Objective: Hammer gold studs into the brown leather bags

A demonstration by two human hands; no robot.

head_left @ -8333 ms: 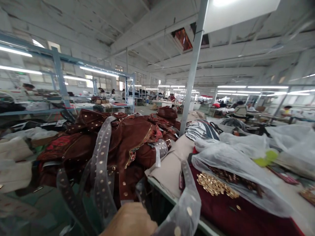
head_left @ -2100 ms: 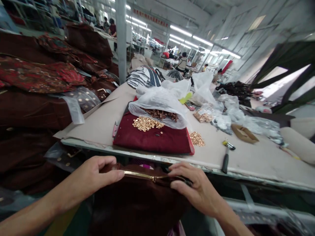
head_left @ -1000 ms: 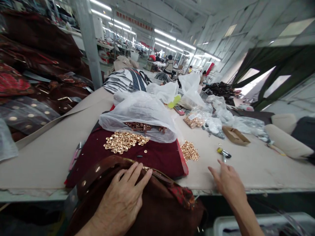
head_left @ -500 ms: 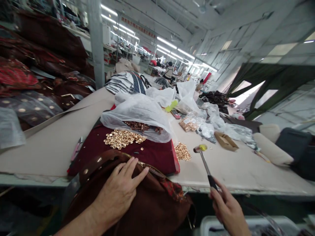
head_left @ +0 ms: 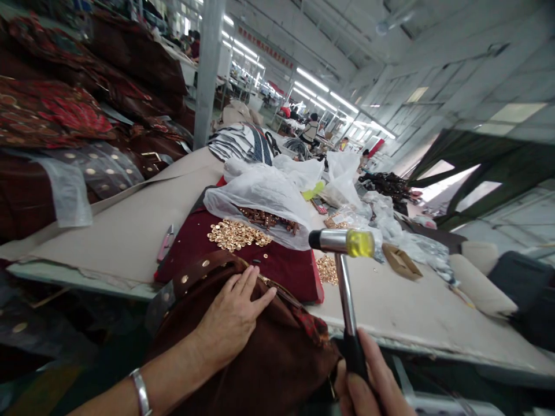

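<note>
My left hand (head_left: 232,315) lies on a brown bag (head_left: 277,358) at its zipped opening, fingers stretched out and thumb apart. The bag hangs over the table's front edge, and gold studs show along its strap (head_left: 203,267). In front of the bag is a folded dark red cloth (head_left: 288,268) with a pile of gold caps (head_left: 234,235) on it. My right hand (head_left: 368,381) is closed around the black handle of a mallet (head_left: 342,242). Its head, one end black and the other yellow, is raised near the camera and partly covers a heap of small gold rivets (head_left: 327,270).
A white plastic bag (head_left: 264,193) of brown pieces lies behind the caps. Pink-handled snips (head_left: 165,242) lie at the left, a small cardboard box (head_left: 401,261) at the right. Brown bags (head_left: 130,86) are piled at far left near a metal post (head_left: 208,75).
My right hand has lifted the mallet toward the camera and to the left. My left hand stays on the bag. The whole view has shifted, so things appear farther right.
</note>
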